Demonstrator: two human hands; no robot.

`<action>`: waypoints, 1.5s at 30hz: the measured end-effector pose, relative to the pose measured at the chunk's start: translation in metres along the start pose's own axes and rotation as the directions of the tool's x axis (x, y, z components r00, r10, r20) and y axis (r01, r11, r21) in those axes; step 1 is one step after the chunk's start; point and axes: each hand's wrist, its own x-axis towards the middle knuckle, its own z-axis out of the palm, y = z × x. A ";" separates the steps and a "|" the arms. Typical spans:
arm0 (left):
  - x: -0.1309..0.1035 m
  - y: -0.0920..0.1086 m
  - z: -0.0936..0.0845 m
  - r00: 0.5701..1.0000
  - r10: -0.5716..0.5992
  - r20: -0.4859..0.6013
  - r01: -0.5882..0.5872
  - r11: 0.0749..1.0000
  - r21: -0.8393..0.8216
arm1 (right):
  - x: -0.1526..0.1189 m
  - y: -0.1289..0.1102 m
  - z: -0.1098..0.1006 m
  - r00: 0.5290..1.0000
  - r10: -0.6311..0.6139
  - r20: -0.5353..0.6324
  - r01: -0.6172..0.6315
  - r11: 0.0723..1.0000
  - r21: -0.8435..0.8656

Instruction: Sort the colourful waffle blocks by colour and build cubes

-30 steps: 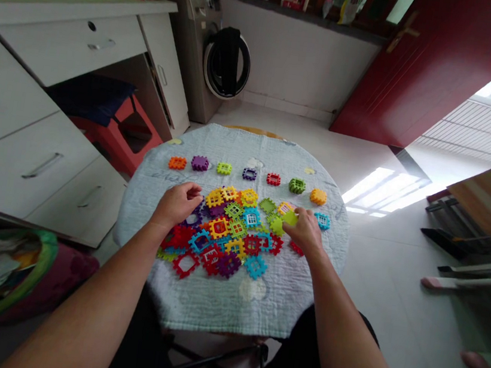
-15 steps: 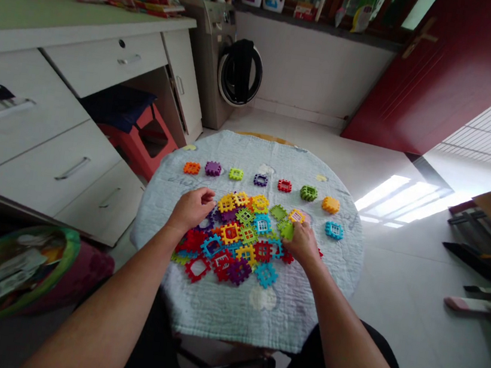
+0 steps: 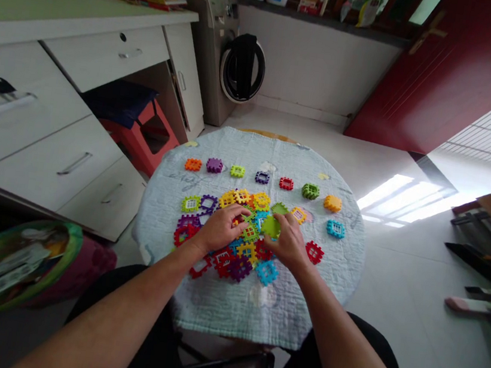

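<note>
A pile of coloured toothed plastic pieces, with a purple piece (image 3: 240,268) at its front, lies mid-table. My right hand (image 3: 288,242) pinches a light green piece (image 3: 271,226) over the pile's right side. Over the middle of the pile is my left hand (image 3: 222,227), its fingers curled by the pieces; what they grip, if anything, is hidden. Behind the pile, small stacks stand in a curved row, from an orange stack (image 3: 192,164) at the left to a yellow-orange one (image 3: 332,203) and a blue one (image 3: 335,229) at the right.
A pale cloth (image 3: 255,318) covers the round table. White drawers (image 3: 46,152) and a waste bin (image 3: 75,270) stand at the left. Beyond the table are a red stool (image 3: 154,136) and a washing machine (image 3: 215,53) with its door open.
My right hand has moved left with the light green piece. My left hand has moved right onto the pile, uncovering pieces at its left side.
</note>
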 end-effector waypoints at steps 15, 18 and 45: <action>-0.008 0.002 0.012 0.891 -0.370 0.264 0.454 0.685 -0.569 | -0.017 -0.042 0.020 0.989 -0.121 0.083 0.107 0.982 0.159; -0.011 0.000 0.008 0.870 -0.378 0.316 0.492 0.685 -0.537 | -0.020 -0.047 0.020 0.986 -0.123 0.108 0.107 0.983 0.147; 0.024 -0.042 -0.096 0.558 -0.768 -0.313 0.080 0.425 -0.902 | 0.192 -0.027 0.064 0.980 0.024 0.199 0.021 0.975 -0.219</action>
